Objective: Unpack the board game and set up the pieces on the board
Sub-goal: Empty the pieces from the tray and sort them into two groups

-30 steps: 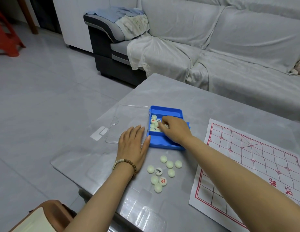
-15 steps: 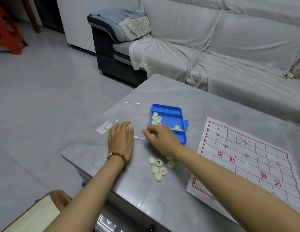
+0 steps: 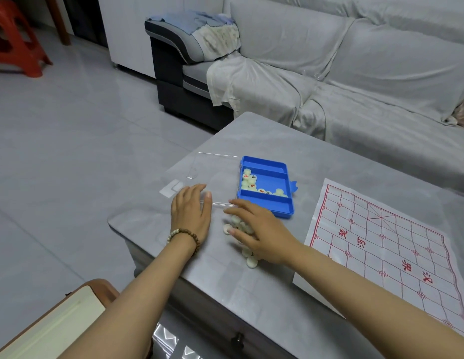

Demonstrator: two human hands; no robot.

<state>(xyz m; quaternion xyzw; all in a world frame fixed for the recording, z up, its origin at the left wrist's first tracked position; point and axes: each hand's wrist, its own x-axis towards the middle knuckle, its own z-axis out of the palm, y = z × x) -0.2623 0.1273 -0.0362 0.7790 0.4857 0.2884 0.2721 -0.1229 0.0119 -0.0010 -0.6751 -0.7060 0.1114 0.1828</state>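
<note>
A blue tray (image 3: 275,207) sits on the grey table (image 3: 290,141) with several pale round pieces (image 3: 251,181) in its middle compartment. Its clear lid (image 3: 215,174) lies flat to the left. My left hand (image 3: 192,212) rests flat at the lid's near edge, fingers straight. My right hand (image 3: 259,229) hovers spread over a heap of loose pieces (image 3: 247,256) in front of the tray, covering most of them. The paper board (image 3: 388,242) with red lines lies to the right.
A sofa (image 3: 355,81) draped in a grey cover stands behind the table. A brown chair with a cream cushion (image 3: 52,325) is at the lower left. A red stool (image 3: 15,40) stands far left on the tiled floor.
My right hand left the tray and came down over the loose pieces in front of it. My left hand slid left from the tray's edge onto the lid's near edge.
</note>
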